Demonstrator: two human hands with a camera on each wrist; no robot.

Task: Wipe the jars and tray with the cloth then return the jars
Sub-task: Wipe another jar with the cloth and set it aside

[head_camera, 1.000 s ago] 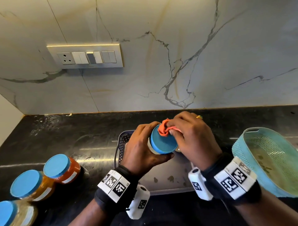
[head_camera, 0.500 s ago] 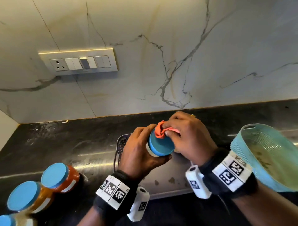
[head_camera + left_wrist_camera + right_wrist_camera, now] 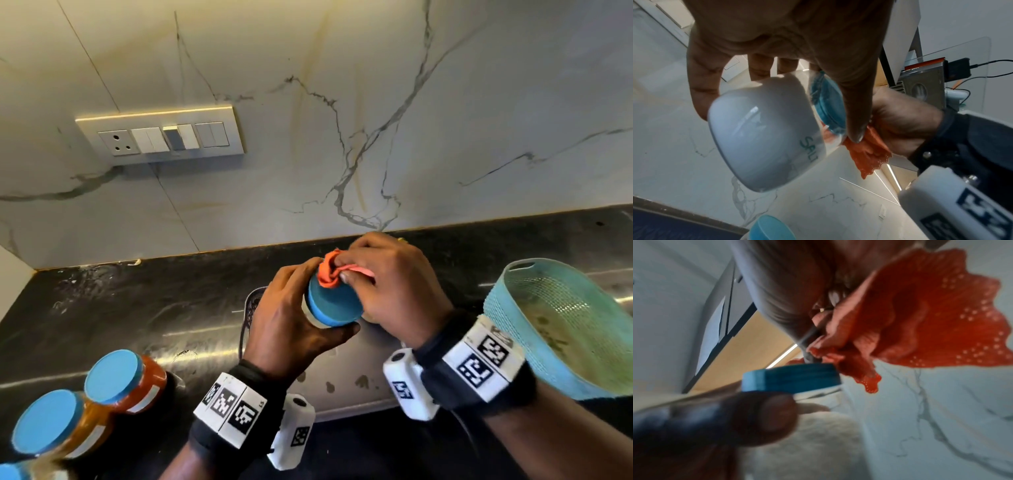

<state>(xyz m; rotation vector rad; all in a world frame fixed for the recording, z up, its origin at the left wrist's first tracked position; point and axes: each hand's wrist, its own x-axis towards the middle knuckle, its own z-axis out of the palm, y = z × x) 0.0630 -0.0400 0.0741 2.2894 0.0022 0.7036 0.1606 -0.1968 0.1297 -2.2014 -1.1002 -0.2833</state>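
Observation:
My left hand [image 3: 291, 315] grips a white salt jar [image 3: 764, 134] with a blue lid [image 3: 334, 305], tilted toward me above the grey tray [image 3: 349, 394]. My right hand [image 3: 387, 284] pinches a bunched orange cloth [image 3: 330, 274] against the far edge of the lid. The left wrist view shows the jar's white body with green lettering and the cloth [image 3: 869, 152] hanging beside the lid. In the right wrist view the cloth [image 3: 920, 313] fills the upper right above the lid [image 3: 791, 379]. The tray is mostly hidden under my hands.
Three blue-lidded jars stand at the lower left on the black counter: a red one [image 3: 126, 380], an amber one [image 3: 58, 425] and a pale one [image 3: 20, 471]. A teal mesh basket [image 3: 561, 329] sits at the right. A switch panel [image 3: 161, 135] is on the marble wall.
Both hands with the jar and cloth have stayed together over the tray; the cloth has shifted slightly along the lid's far edge. The view has tipped upward.

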